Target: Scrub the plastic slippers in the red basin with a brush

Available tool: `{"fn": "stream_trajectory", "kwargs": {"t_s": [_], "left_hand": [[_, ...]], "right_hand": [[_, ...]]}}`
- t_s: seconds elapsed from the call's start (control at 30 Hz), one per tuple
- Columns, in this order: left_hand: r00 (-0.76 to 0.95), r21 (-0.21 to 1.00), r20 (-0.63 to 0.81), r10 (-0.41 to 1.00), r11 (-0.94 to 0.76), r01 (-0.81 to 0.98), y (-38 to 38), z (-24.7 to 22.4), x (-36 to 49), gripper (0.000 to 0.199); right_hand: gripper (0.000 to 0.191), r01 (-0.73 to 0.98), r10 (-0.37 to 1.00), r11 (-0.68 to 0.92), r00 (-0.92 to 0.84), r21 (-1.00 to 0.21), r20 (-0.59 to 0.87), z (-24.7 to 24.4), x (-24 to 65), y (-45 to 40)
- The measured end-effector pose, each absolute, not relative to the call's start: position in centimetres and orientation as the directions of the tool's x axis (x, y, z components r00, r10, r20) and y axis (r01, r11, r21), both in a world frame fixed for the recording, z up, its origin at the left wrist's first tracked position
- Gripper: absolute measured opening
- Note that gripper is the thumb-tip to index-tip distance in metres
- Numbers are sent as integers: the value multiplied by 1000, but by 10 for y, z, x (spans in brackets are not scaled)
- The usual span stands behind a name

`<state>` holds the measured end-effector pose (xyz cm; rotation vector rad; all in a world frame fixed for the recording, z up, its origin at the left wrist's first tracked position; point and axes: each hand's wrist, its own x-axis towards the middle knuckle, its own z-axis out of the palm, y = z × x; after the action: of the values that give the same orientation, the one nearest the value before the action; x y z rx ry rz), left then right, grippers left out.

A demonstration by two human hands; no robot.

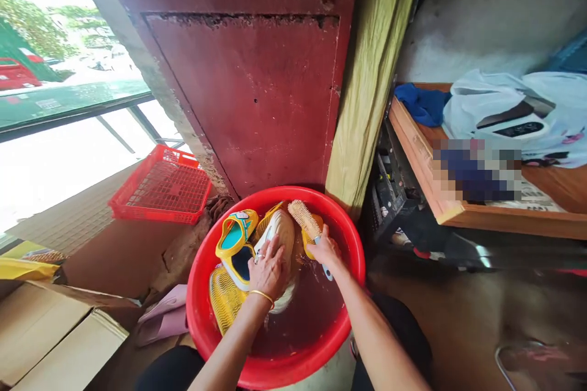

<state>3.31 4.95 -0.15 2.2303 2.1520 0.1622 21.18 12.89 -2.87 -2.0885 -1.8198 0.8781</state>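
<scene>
The tub point(194, 311) is bright red. In it, the water point(316, 317) is brownish red, the shoe point(287, 235) is creamy white, and the sandal point(223, 251) is yellow with blue-green inside. A yellow sole point(224, 296) has wavy lines. Over the tub, the brush point(301, 215) is tan and grey. Behind the tub, the door point(257, 85) is dark red.

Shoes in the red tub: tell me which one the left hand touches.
The white shoe beneath the left hand; the others in view show yellow.

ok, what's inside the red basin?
Dark water, yellow footwear, a white shoe under the left hand, a brush in the right hand. The floor of the basin is hidden, as is anything under the murky water.
</scene>
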Motion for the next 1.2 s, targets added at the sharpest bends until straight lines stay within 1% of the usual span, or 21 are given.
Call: {"fn": "stream_trajectory", "kwargs": {"t_s": [0.13,0.2,0.3,0.4,0.57,0.67,0.77,0.83,0.87,0.93,1.0,1.03,1.1,1.13,1.2], "left_hand": [[54,100,77,996,-61,993,40,-17,45,54],[82,77,89,993,-89,993,33,-27,58,60],[126,49,119,985,-132,990,23,-33,80,63],[126,63,135,983,-136,989,20,-27,88,61],[46,119,137,990,-62,991,20,-14,61,58],[41,121,159,986,-60,991,16,-16,44,56],[49,97,183,982,-68,993,9,-22,41,53],[69,91,191,979,-88,992,4,-27,45,49],[87,90,191,978,-106,990,1,-29,48,48],[131,88,191,973,-150,985,-5,-36,57,51],[173,91,199,965,-194,977,-11,-43,65,63],[191,97,205,960,-214,972,-13,-46,68,69],[222,121,222,950,-252,960,-15,-50,70,77],[236,135,230,944,-271,953,-15,-50,70,79],[267,158,245,932,-310,937,-14,-47,67,82]], "right_hand": [[45,641,961,-192,-31,-743,-276,-17,235,119],[34,563,962,-176,-77,-807,-264,-15,245,112],[29,487,961,-173,-105,-856,-254,-18,255,103],[28,459,957,-191,-111,-868,-269,-24,258,97],[23,460,933,-217,-162,-861,-321,-34,253,91],[19,485,926,-224,-165,-845,-340,-36,249,90],[25,536,927,-230,-133,-812,-350,-37,242,91],[37,573,932,-244,-84,-783,-352,-37,235,93],[46,588,934,-254,-58,-768,-353,-37,230,94],[71,613,933,-271,-22,-742,-359,-38,221,96],[93,634,930,-280,-6,-720,-367,-39,215,98],[99,644,928,-282,-4,-711,-372,-39,214,100],[102,656,925,-281,-10,-700,-380,-40,216,103],[98,658,923,-279,-18,-699,-385,-40,218,104],[82,654,918,-276,-39,-704,-395,-41,223,106]]}}
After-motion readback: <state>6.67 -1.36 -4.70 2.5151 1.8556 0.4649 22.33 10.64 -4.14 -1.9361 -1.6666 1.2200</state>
